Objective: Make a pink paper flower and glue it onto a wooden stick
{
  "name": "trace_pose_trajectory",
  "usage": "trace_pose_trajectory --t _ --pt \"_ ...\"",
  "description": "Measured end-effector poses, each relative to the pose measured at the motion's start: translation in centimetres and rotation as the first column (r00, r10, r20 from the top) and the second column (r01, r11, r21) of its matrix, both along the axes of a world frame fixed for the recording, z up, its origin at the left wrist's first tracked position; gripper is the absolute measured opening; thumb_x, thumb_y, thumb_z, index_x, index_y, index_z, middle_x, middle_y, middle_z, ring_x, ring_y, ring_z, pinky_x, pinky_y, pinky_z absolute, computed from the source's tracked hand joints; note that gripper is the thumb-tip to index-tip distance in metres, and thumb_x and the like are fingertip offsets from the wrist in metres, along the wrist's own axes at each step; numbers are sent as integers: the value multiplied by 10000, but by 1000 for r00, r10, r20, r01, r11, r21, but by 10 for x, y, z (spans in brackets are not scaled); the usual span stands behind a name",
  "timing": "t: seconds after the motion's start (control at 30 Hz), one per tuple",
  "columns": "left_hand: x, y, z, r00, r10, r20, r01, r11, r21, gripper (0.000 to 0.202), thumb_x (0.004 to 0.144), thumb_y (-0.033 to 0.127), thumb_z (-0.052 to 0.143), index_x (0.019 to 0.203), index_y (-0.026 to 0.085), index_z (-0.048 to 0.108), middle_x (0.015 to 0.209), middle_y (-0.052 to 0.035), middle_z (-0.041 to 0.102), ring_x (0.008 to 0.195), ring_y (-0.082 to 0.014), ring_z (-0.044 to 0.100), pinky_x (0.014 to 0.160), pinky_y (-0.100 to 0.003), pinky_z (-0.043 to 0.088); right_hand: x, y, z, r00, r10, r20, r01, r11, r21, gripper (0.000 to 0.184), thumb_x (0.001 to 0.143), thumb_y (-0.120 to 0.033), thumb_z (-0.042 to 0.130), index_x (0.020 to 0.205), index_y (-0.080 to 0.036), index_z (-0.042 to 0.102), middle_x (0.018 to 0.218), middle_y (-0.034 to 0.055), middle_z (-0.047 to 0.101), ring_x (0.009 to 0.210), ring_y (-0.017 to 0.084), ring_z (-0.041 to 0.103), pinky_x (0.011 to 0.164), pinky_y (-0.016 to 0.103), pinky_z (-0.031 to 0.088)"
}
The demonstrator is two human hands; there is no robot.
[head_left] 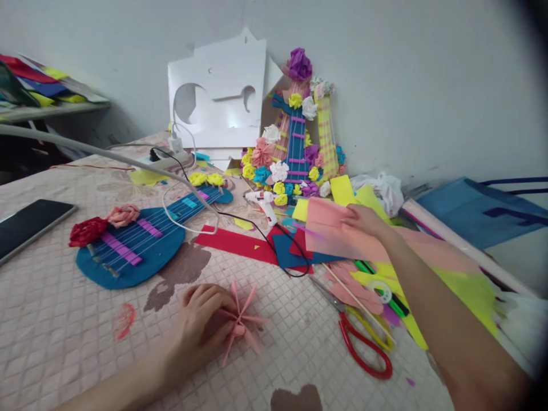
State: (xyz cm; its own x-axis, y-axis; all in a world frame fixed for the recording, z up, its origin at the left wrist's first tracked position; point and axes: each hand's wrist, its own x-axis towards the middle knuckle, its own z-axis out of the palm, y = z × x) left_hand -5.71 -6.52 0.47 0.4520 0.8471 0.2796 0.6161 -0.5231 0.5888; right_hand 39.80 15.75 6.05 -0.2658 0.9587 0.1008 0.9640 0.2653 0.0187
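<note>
My left hand [206, 317] is closed on a pink paper flower [240, 319] with narrow pointed petals, low over the quilted tablecloth. At the right, my right hand [363, 221] grips the upper edge of a pink crepe paper sheet [327, 225], thumb and fingers pinched on it. Under and around that sheet lie yellow paper [342, 189], blue paper [285, 251] and a red strip [235, 246]. Red-handled scissors [363, 348] rest on the cloth between the hands, to the right. A white glue gun [264, 205] stands just left of the pink sheet.
A blue paper guitar [128, 251] with roses lies at the left, near a phone [36, 225]. Finished guitars and paper flowers [297, 142] lean on the wall beside white cut board [218, 68]. A white cable [107, 151] crosses the left; a tape roll [380, 291] sits right.
</note>
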Motion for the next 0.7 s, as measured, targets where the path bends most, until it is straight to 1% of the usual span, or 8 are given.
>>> trace_pose_trajectory --t 0.2,0.27,0.33,0.37,0.47,0.57,0.63,0.7 --pt "1 1 3 1000 7 -9 -7 1000 -26 75 836 276 573 886 223 554 916 -8 638 902 -195 555 848 -366 323 1 11 2 980 -197 10 190 956 224 285 758 -305 567 987 -136 590 970 161 613 912 302 542 725 369 405" --pt "1 1 2 1000 13 6 -13 1000 -10 73 829 258 577 888 224 552 921 -6 638 900 -192 555 845 -363 324 -15 4 1 982 -183 -40 187 935 302 345 782 -271 536 1096 -128 558 1097 185 572 1013 316 513 782 395 410" --pt "1 0 0 1000 12 24 -13 1000 9 70 823 238 576 887 224 550 919 -3 638 896 -190 555 844 -363 322 -39 -12 2 985 -69 -158 128 910 395 303 808 -245 509 1084 -135 566 1074 169 581 1007 294 522 813 392 417" --pt "0 0 -1 1000 11 27 -11 1000 12 71 820 228 575 886 223 549 916 -1 637 895 -190 555 845 -365 320 -53 -23 2 977 6 -212 77 921 381 260 814 -240 506 1046 -147 579 1022 144 597 936 266 549 794 372 429" --pt "0 -1 -3 999 14 30 -14 1000 9 83 810 217 581 887 221 549 905 3 636 896 -193 553 850 -371 313 -94 -64 0 940 125 -316 -93 989 115 169 828 -224 488 949 -188 600 876 62 620 702 180 563 655 296 448" --pt "0 -2 -5 999 12 39 -12 1000 4 73 820 232 580 886 224 550 894 7 634 897 -194 549 852 -375 307 -121 -100 -9 915 259 -310 -302 948 -98 285 770 -110 479 1009 -214 593 983 52 585 804 168 573 687 270 448" --pt "0 -2 -5 999 11 50 -11 1000 0 69 829 237 578 890 228 548 897 11 631 893 -188 548 853 -374 304 -128 -112 -17 911 268 -314 -322 937 -135 350 731 -46 447 1009 -213 579 1054 57 546 823 153 570 700 261 447" --pt "0 -2 -3 998 14 58 -14 1000 -2 71 832 240 579 894 229 547 902 13 628 891 -184 547 849 -371 303 -128 -113 -24 914 260 -311 -306 946 -108 253 749 -54 437 906 -198 573 1020 56 539 809 151 563 699 263 443"
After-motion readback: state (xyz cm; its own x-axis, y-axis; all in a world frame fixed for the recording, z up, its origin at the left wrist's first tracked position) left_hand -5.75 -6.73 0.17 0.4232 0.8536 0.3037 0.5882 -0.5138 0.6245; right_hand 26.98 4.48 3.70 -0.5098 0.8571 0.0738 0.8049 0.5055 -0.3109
